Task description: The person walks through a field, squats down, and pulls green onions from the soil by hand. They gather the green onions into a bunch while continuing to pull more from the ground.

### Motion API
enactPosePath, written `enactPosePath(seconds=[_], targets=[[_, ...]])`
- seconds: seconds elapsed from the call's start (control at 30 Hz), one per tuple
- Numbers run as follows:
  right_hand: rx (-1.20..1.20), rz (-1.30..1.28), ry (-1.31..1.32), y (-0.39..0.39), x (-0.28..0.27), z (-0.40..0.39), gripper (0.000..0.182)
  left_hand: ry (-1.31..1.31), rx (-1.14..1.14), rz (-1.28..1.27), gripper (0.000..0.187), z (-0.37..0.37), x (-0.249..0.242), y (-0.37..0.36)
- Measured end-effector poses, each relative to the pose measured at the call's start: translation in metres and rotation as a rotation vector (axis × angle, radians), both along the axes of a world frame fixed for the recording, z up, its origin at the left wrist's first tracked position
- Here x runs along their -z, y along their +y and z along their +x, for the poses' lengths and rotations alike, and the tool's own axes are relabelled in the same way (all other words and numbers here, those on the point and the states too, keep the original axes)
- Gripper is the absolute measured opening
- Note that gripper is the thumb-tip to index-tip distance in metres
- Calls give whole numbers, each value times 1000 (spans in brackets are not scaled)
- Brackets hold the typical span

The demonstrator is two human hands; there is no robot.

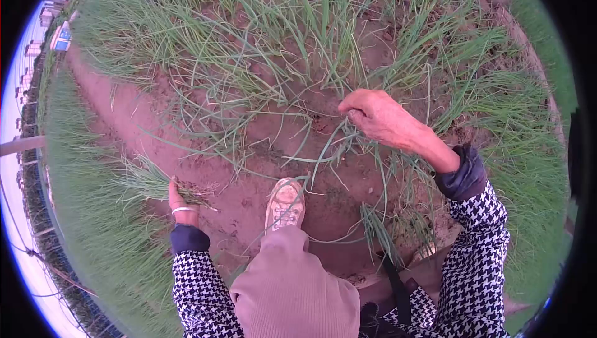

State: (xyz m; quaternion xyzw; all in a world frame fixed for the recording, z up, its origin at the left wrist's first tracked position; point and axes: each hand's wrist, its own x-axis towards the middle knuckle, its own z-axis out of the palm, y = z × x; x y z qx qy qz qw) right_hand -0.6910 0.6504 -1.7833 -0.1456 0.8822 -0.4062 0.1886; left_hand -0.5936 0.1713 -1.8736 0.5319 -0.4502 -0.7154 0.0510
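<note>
On the left, my left hand is closed around a bundle of green onion seedlings. Their green tops point left and the pale, rooty ends stick out to the right. My right hand is over the bare soil at centre right, fingers curled and pinched together. Whatever they grip, if anything, is hidden. Long green onion leaves lie on the soil just below and left of it. Standing green onion plants grow beyond the hand.
My shoe stands on the damp soil between the hands. A loose bunch of green leaves lies to its right. Dense grass-like rows grow at the left, beside a bare earth strip.
</note>
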Motion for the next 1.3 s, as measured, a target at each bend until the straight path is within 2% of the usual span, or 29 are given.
enactPosePath(seconds=[0.07, 0.1, 0.2, 0.27, 0.3, 0.37, 0.43, 0.53, 0.57, 0.6, 0.67, 0.8, 0.83, 0.93, 0.97, 1.07, 1.1, 1.2, 1.3], targets=[[-159, 16, 94, -29, 40, -18, 24, -26, 26, 25, 17, -30, 31, -25], [-132, 19, 127, -51, 53, -29, 26, -26, 34, 34, 17, -49, 42, -29], [-33, 35, -99, -103, 93, -82, 23, -34, 73, 58, 15, -94, 76, -45], [-33, 283, -180, -129, 144, -123, 20, -38, 132, 62, 15, -111, 103, -67], [-34, 406, -222, -141, 172, -140, 18, 49, 99, 121, 12, -119, 116, -70], [170, 400, -176, -169, 232, -162, 16, -11, 24, 180, 14, -134, 136, -79], [428, 349, -166, -200, 261, -179, 16, -38, 13, 234, 20, -139, 164, -102], [388, 381, -91, -215, 302, -202, 18, -170, 140, 281, 13, -179, 162, -108], [394, 409, 3, -219, 315, -207, 20, -211, 138, 285, 14, -186, 169, -108], [406, 359, -12, -219, 325, -210, 20, -213, 128, 314, 15, -185, 183, -116], [437, 257, -27, -216, 335, -219, 20, -205, 111, 371, 21, -179, 209, -134], [727, 67, -211, -210, 316, -233, 16, -145, 145, 356, 15, -207, 213, -124], [635, 141, -233, -209, 311, -234, 19, -172, 123, 312, 13, -214, 208, -113], [310, 166, -221, -201, 345, -219, 29, -219, 138, 331, 12, -209, 233, -119], [165, 263, -166, -202, 349, -220, 38, -222, 128, 338, 13, -218, 238, -115], [86, 369, -150, -202, 355, -223, 40, -280, 144, 344, 20, -239, 232, -100], [41, 366, -67, -204, 358, -226, 33, -259, 126, 332, 19, -234, 240, -105], [52, 438, -155, -193, 354, -233, 28, -256, 111, 260, 18, -244, 227, -77], [62, 393, -87, -151, 343, -222, 21, -275, 147, 260, 15, -230, 208, -40]])
